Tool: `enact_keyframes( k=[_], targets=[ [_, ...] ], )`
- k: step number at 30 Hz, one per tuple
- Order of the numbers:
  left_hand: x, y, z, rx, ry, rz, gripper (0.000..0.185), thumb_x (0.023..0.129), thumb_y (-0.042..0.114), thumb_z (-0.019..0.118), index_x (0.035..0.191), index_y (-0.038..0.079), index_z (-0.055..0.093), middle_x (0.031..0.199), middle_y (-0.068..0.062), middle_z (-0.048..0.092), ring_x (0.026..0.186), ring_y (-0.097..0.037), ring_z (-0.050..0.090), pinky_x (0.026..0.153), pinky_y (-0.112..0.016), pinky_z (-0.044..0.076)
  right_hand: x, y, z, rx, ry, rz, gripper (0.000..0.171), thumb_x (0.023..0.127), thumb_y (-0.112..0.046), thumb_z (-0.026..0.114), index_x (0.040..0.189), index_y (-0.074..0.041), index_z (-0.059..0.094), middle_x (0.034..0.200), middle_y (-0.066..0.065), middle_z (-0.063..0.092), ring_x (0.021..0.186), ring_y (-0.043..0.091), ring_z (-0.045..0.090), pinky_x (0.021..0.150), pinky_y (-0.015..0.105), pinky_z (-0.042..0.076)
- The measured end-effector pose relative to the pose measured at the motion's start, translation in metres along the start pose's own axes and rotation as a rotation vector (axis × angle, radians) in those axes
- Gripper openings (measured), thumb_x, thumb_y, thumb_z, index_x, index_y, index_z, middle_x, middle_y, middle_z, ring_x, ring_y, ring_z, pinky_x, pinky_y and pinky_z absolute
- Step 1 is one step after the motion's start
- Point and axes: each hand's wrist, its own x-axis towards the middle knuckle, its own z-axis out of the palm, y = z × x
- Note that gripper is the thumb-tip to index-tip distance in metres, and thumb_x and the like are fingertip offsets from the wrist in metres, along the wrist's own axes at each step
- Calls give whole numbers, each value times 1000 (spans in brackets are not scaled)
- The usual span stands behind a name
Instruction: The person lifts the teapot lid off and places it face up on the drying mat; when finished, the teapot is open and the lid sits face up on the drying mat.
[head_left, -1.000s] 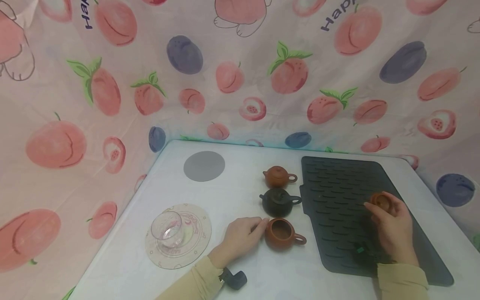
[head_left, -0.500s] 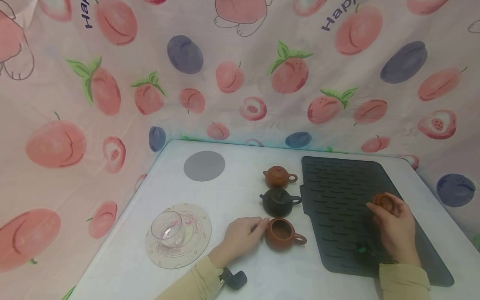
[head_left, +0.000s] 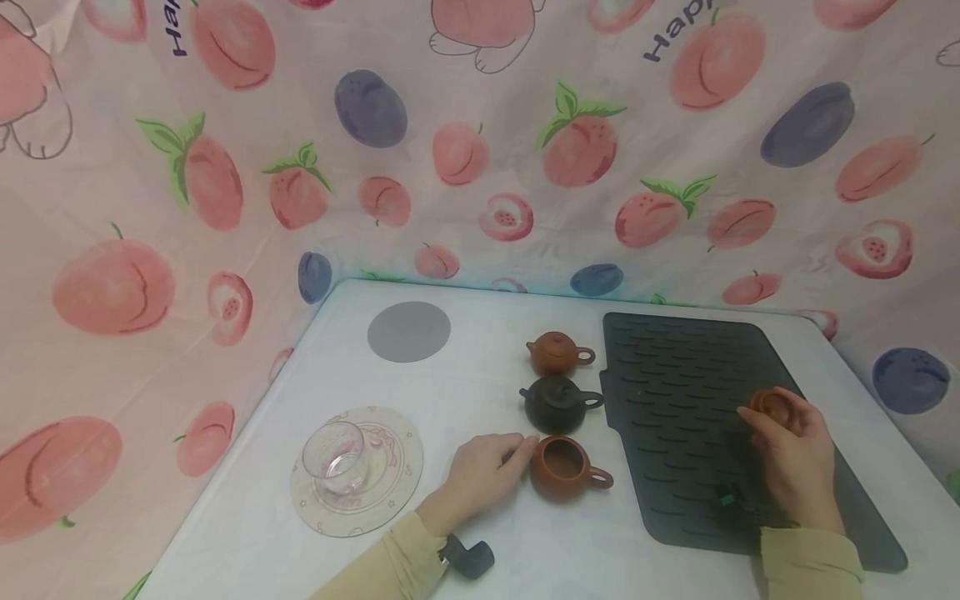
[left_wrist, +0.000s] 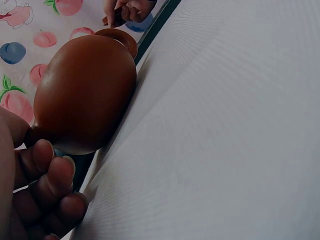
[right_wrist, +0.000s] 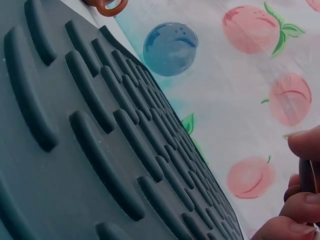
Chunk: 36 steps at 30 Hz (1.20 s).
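Dark ribbed mat (head_left: 675, 392) lies right of the open brown teapot (head_left: 564, 467) on the counter (head_left: 480, 392). Over the mat's right half, the right hand (head_left: 795, 467) pinches the small brown lid (head_left: 771, 405), well right of the teapot. The left hand (head_left: 480, 475) rests relaxed, fingertips touching the teapot's left side, handle pointing toward the mat.

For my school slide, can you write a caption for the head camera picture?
Left hand touches an open brown teapot; right hand holds its lid over a dark ridged mat.
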Motion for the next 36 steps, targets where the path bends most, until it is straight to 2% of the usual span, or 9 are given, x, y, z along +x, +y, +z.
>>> enact_keyframes(
  k=[9,15,28,36],
  targets=[
    [1,-2,1,0,3,10,51,109,51,39,67,26,50,58,13,44,57,-6,44,56,-25,35,2,1,-2,45,4,7,58,88,4,78,129,-23,47,121,-6,54,94,6,54,60,19,45],
    [0,0,0,-1,-7,-7,50,109,51,39,67,26,51,58,13,45,57,-6,44,56,-26,35,2,1,-4,12,13,13,58,88,1,79,129,-25,46,121,-8,54,95,7,52,61,19,44],
    [0,0,0,-12,-15,-22,50,109,51,40,67,26,51,58,13,45,56,-6,44,56,-26,35,5,3,-8,98,-24,2,56,88,7,76,127,-21,47,120,-7,60,92,5,55,58,20,43],
    [0,0,-1,-17,-17,-25,50,109,51,40,67,27,51,58,13,45,57,-6,44,56,-25,35,8,4,-11,72,-16,0,57,87,3,80,127,-21,48,118,-7,59,91,7,54,58,20,44]
  ],
)
